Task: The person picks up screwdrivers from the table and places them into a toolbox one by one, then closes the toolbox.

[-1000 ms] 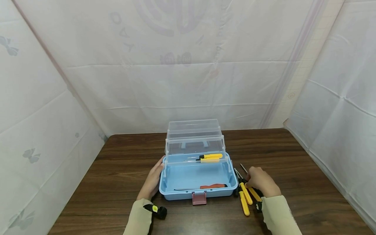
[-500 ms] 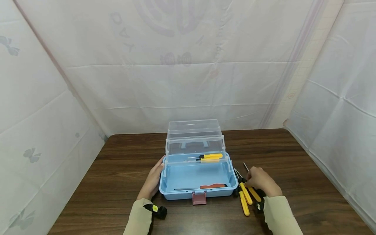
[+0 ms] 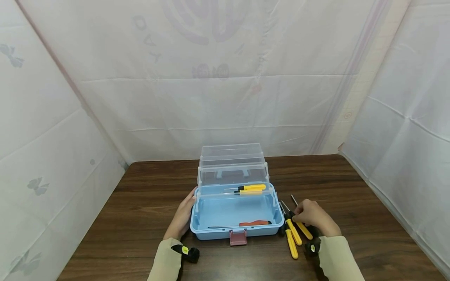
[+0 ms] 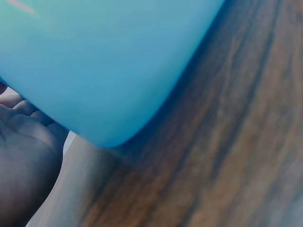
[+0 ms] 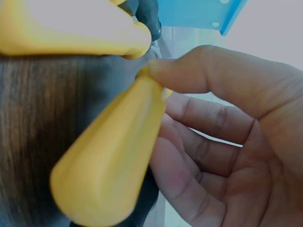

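Note:
In the head view, my right hand (image 3: pixel 314 215) is over the loose tools to the right of the toolbox (image 3: pixel 212 234). Thumb and fingers pinch a yellow-handled screwdriver (image 5: pixel 111 151) near the front of its handle, as the right wrist view shows. Its metal shaft points away from me. Beside it lie two more yellow-handled screwdrivers (image 3: pixel 291 245), their shafts towards the back. My left hand (image 3: pixel 183 216) lies with extended fingers along the toolbox's left side; in the left wrist view the blue wall hides most of those fingers.
The blue toolbox stands with its clear lid (image 3: pixel 232 152) raised. Two yellow-handled screwdrivers (image 3: pixel 254 187) are in its clear tray at the back. A red-handled screwdriver (image 3: pixel 254 223) lies along the front inside. Black handles (image 3: pixel 282 230) show close to its right wall.
The right hand has shifted slightly right, and the pinched screwdriver has swung with it, its shaft tip moving right. The left hand and toolbox stay put.

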{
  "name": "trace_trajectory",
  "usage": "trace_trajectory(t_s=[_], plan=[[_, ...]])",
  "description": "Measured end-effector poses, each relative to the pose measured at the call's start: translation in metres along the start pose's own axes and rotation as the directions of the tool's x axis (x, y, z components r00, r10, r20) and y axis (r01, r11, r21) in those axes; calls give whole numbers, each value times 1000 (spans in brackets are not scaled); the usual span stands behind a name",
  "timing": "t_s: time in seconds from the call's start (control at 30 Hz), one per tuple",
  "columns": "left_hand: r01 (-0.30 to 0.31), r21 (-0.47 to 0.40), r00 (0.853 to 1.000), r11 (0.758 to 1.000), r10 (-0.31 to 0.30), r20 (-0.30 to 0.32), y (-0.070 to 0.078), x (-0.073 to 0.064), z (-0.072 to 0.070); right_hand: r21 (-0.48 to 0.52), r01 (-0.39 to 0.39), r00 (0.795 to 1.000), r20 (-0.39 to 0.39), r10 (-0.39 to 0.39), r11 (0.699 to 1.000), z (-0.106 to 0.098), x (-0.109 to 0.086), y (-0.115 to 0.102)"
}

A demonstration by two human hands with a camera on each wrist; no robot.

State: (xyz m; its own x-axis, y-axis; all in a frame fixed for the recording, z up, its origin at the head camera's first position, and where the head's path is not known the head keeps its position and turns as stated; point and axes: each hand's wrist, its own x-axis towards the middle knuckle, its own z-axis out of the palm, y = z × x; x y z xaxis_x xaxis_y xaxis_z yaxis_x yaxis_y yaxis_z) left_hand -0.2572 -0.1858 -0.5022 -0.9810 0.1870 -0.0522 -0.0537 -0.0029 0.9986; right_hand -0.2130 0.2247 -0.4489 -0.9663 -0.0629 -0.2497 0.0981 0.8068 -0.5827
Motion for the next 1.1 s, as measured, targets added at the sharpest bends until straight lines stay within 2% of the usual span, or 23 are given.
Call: trace_trajectory(t_s=[0.23, 0.73, 1.1], plan=[[0, 5, 1000, 1000, 0, -6, -1, -1, -1, 31, 28, 999, -28, -27, 999, 0, 0, 2], [-3, 14, 1000, 1000, 3, -1, -3, 0, 0, 129, 8, 999, -36, -3, 992, -4, 2, 3], [-11, -3, 1000, 1000, 11, 1, -3, 0, -1, 133, 33, 998, -57, -26, 990, -8, 4, 4]])
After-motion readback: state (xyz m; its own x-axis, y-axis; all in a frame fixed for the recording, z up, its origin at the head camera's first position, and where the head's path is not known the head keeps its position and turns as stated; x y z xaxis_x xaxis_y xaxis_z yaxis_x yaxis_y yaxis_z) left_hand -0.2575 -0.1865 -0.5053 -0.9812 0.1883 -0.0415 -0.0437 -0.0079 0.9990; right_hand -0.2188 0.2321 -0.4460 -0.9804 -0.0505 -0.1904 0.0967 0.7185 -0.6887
